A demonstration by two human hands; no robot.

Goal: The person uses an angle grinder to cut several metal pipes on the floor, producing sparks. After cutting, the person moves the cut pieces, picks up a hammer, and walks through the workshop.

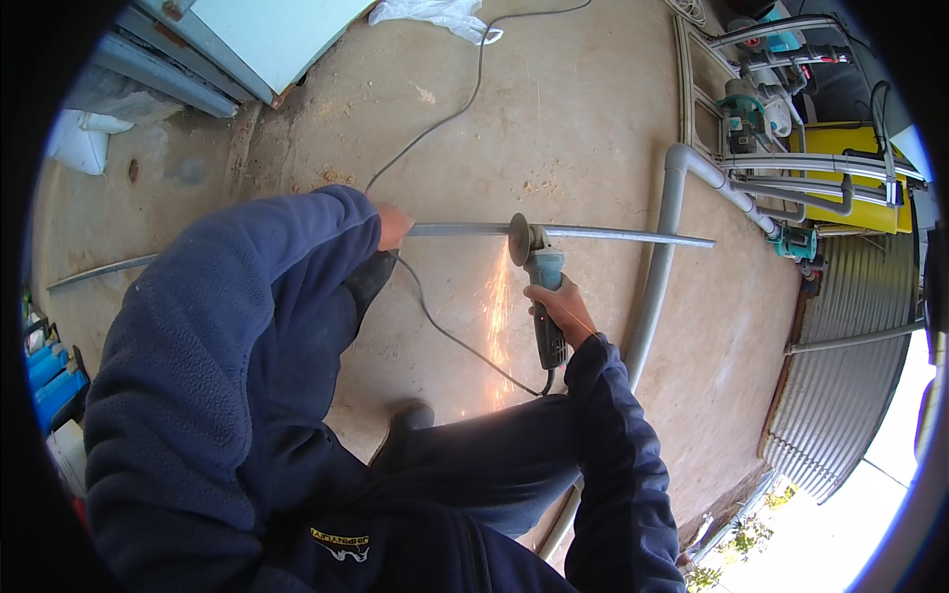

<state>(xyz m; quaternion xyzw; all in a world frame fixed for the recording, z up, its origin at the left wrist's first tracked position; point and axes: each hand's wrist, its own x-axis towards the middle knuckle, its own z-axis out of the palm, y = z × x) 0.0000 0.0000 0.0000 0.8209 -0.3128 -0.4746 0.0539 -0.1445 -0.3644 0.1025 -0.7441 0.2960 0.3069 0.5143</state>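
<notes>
Right fingers [540, 293] wrap the grinder [545, 265] — its disc [518, 240] beyond them, against the metal bar [633, 235] the left fingers [397, 224] clasp.

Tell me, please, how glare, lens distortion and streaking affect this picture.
In the head view, the lower-right background is washed out white; the corrugated sheet bows near the dark fisheye rim; sparks smear into orange streaks below the grinder's disc.

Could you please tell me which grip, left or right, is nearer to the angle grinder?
Right. The right grip is wrapped around the angle grinder; the left grip is at the metal bar, left of the grinder and apart from it.
</notes>
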